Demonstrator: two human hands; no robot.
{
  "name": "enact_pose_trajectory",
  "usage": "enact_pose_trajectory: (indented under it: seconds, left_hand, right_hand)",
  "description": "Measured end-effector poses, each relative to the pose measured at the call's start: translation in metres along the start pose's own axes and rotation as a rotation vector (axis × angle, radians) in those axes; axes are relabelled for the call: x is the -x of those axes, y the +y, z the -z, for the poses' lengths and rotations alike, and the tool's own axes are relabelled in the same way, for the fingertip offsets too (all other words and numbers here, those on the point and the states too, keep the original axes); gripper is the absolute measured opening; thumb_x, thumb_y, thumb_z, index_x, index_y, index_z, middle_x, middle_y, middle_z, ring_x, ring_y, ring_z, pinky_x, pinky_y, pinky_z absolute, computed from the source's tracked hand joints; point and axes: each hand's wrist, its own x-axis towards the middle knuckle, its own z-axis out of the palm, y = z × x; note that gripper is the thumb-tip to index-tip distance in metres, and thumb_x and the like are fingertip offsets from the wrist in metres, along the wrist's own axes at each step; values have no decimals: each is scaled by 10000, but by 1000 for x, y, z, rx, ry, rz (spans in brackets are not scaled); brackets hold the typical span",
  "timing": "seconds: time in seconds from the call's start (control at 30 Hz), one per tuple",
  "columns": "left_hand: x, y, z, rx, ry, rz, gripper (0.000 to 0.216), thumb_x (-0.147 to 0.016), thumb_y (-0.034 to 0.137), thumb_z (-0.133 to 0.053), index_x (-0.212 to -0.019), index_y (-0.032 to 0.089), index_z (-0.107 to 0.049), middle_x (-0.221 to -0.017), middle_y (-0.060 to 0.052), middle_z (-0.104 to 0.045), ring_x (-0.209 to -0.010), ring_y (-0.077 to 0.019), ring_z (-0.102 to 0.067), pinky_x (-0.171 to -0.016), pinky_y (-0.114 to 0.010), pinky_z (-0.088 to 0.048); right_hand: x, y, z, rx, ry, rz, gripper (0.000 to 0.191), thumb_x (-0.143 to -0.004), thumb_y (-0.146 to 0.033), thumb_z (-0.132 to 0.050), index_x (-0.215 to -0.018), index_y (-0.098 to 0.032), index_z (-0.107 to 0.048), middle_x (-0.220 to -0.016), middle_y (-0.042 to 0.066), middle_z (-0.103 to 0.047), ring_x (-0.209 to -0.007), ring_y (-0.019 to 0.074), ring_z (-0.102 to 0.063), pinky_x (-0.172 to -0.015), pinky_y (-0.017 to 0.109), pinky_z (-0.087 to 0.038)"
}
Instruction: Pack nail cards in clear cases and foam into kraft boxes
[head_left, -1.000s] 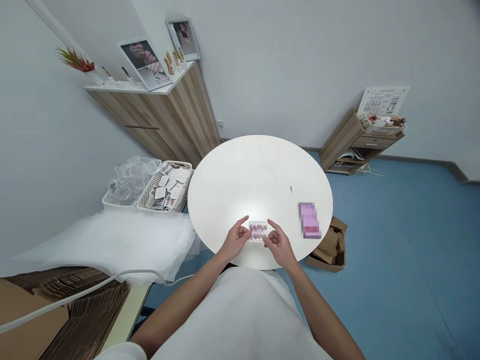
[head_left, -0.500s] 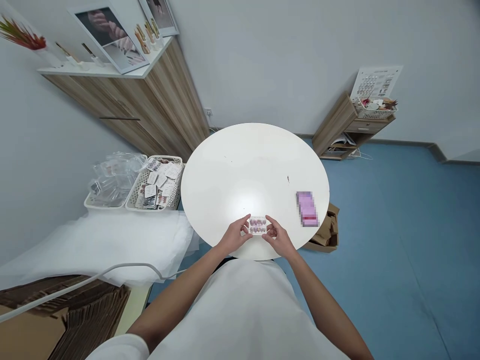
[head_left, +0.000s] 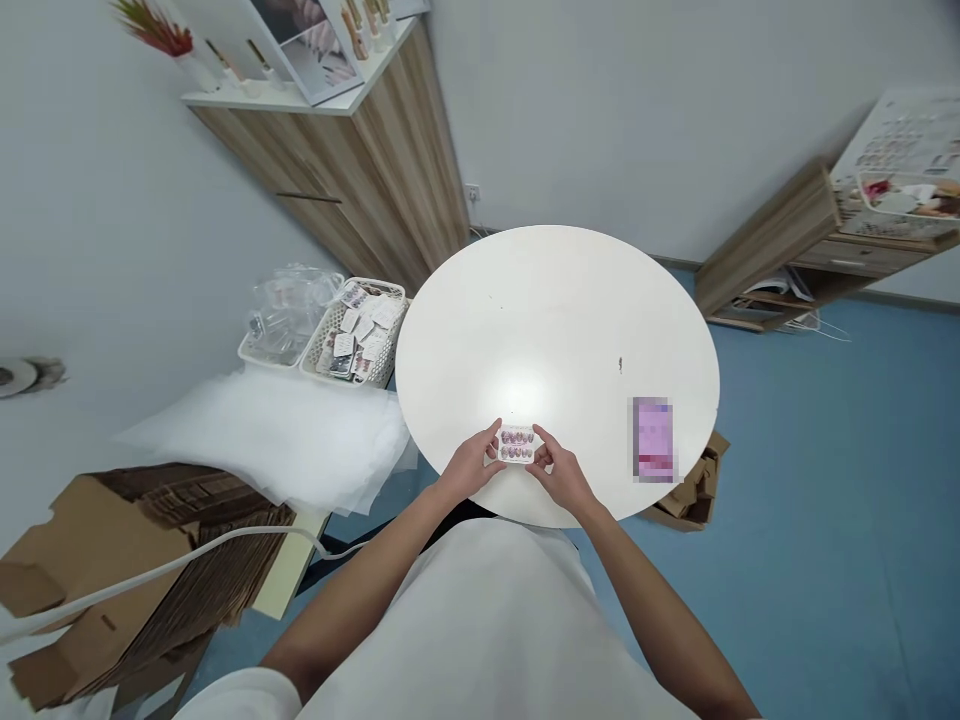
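A small clear card of pink and purple press-on nails (head_left: 517, 443) sits just above the near edge of the round white table (head_left: 555, 320). My left hand (head_left: 471, 467) pinches its left end with thumb and fingers. My right hand (head_left: 562, 476) grips its right end the same way. Both hands are curled around the card, one on each side. A pink-purple flat pack (head_left: 652, 439) lies on the table to the right of my right hand.
Left of the table, a white basket (head_left: 357, 340) holds several nail cards, beside a tray of clear plastic packs (head_left: 281, 318). White sheeting (head_left: 262, 430) covers a low surface. Flattened cardboard (head_left: 150, 570) lies bottom left. A wooden cabinet (head_left: 360, 160) and a low shelf (head_left: 795, 250) stand by the wall.
My fingers, spread at first around the nail card, have closed onto its two ends. The view has shifted to the left, so the table and the pink pack now sit further right.
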Motion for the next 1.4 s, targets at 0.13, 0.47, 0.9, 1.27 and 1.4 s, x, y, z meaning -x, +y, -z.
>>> enact_pose_trajectory:
  seconds: [0.13,0.47,0.9,1.27,1.4]
  left_hand:
    - [4,-14,5,-1,109,80,713,-724,236,-568,-1342,246,-211,-932,-24,-543,-761,-134,-528,-769,-325,-447]
    - [-7,-68,54,75,185,112,644,-692,143,-573,-1278,252,-326,-963,-31,-501,-776,-129,-516,-746,-315,-473]
    - [-34,-152,127,-4,123,218,569,-699,125,-517,-1248,154,-371,-1044,-86,-530,-893,-187,-530,-795,-350,-452]
    - [-23,-152,128,237,96,301,556,-723,181,-508,-1261,170,-369,-1221,-117,-484,-1068,-236,-492,-897,-405,-405]
    - [-22,-153,125,516,79,385,576,-722,131,-466,-1279,209,-338,-1304,-100,-403,-1148,-216,-436,-920,-377,-396]
  right_hand:
    - [-21,-9,-10,40,-67,27,646,-722,-233,-520,-1316,-293,-271,-790,-15,-543,-672,127,-516,-677,307,-463]
    - [-79,-28,-68,116,-66,-26,628,-736,-190,-477,-1313,-309,-261,-840,-7,-544,-679,127,-506,-706,325,-464]
    - [-180,-44,-155,323,-41,-158,617,-724,-168,-498,-1301,-238,-291,-914,23,-522,-718,136,-499,-680,292,-450]
    - [-169,-49,-172,96,155,-308,606,-702,-236,-529,-1277,-250,-339,-1084,70,-486,-906,182,-506,-783,347,-454]
    - [-153,-58,-178,-219,197,-368,590,-705,-253,-513,-1267,-288,-336,-1253,54,-421,-1071,183,-455,-862,356,-432]
